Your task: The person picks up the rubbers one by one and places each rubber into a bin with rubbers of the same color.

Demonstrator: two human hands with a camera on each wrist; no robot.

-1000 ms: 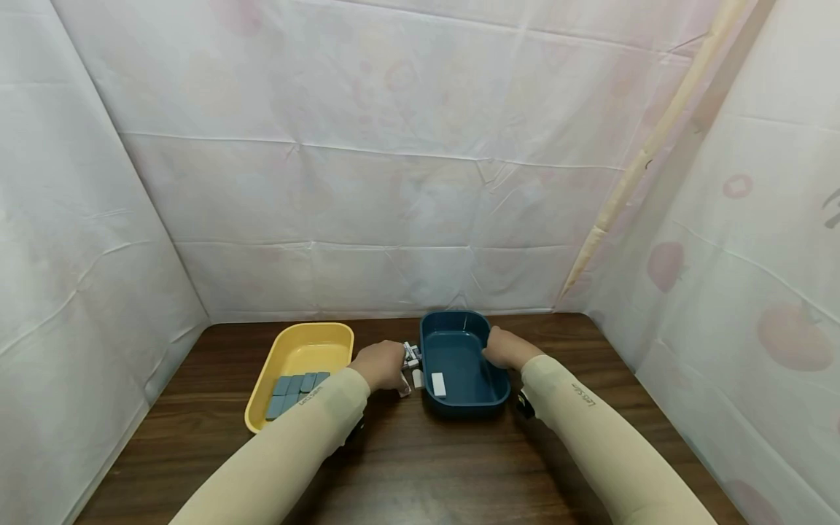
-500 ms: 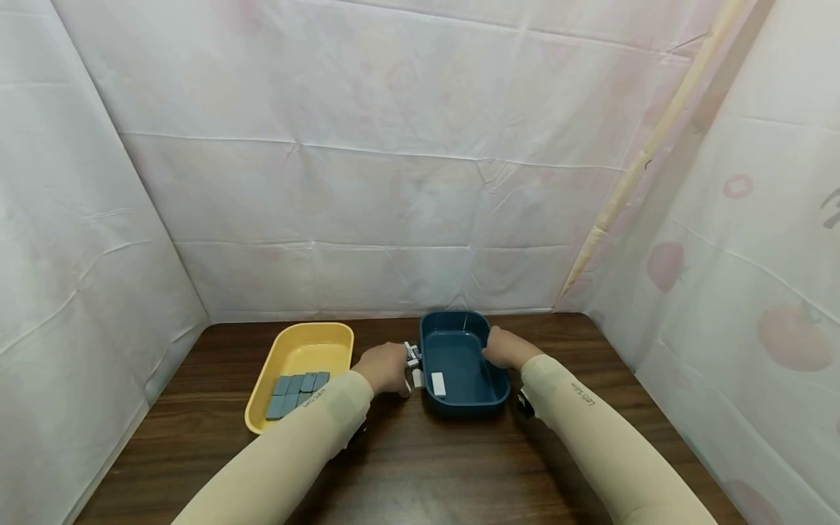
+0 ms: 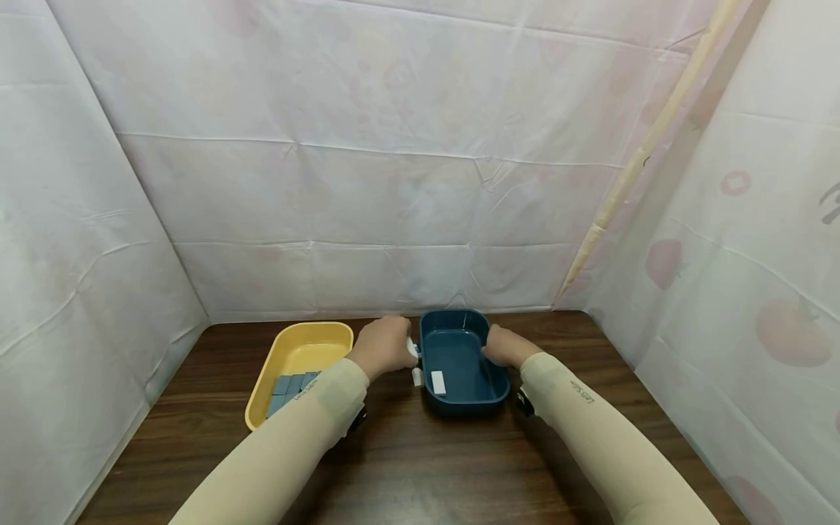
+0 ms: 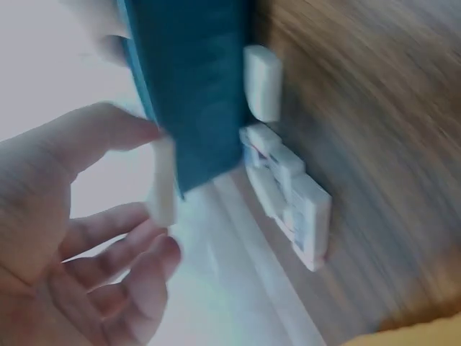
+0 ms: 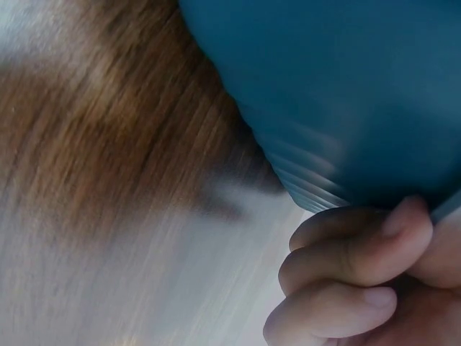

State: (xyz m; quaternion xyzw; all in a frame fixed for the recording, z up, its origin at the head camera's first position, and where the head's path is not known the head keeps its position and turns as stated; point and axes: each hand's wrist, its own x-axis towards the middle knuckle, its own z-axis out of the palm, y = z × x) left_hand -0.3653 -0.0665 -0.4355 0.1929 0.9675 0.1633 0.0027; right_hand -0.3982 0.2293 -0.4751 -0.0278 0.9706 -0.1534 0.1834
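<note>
My left hand (image 3: 382, 345) pinches a small white tile (image 4: 164, 182) between thumb and fingers, raised beside the dark blue tray (image 3: 464, 402). In the left wrist view, several white tiles (image 4: 311, 216) with coloured marks on some faces lie on the table along the tray's left side; one more white tile (image 4: 263, 83) is a little apart from them. Inside the blue tray rests a single white tile (image 3: 438, 383), near its front left corner. My right hand (image 3: 505, 347) grips the tray's right rim, its fingers (image 5: 346, 249) curled at the edge in the right wrist view.
A yellow tray (image 3: 284, 343) stands to the left, with several grey-blue tiles (image 3: 284, 386) in its front part, partly covered by my left sleeve. Dark wood table (image 3: 446, 467) lies in front. White printed sheets (image 3: 394, 204) hang behind and on both sides.
Over the last half second my left hand has lifted and moved toward the back, beside the blue tray, with a white tile in its fingers. The right hand stays on the tray rim.
</note>
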